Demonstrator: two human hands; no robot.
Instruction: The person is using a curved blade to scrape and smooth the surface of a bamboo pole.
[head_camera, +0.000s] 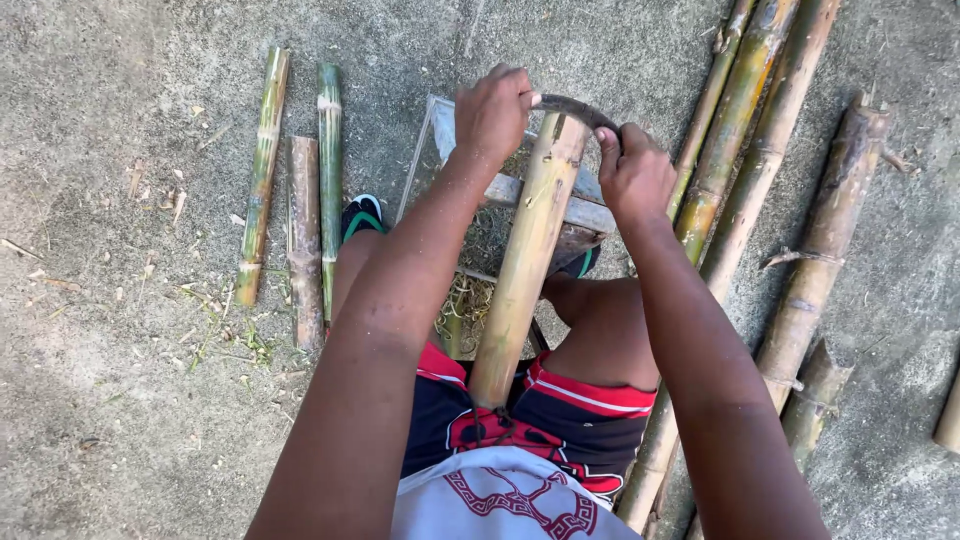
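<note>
Bamboo pole (525, 260) between hands, curved blade (578, 108) gripped across its tip

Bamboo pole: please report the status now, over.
Left hand and right hand grip curved blade across bamboo pole. Pole leans between knees. Nothing in the way.

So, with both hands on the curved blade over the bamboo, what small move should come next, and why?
Probably draw the blade toward the body along the bamboo. Left hand and right hand grip its two ends, and it sits across the pole's far end.
</note>
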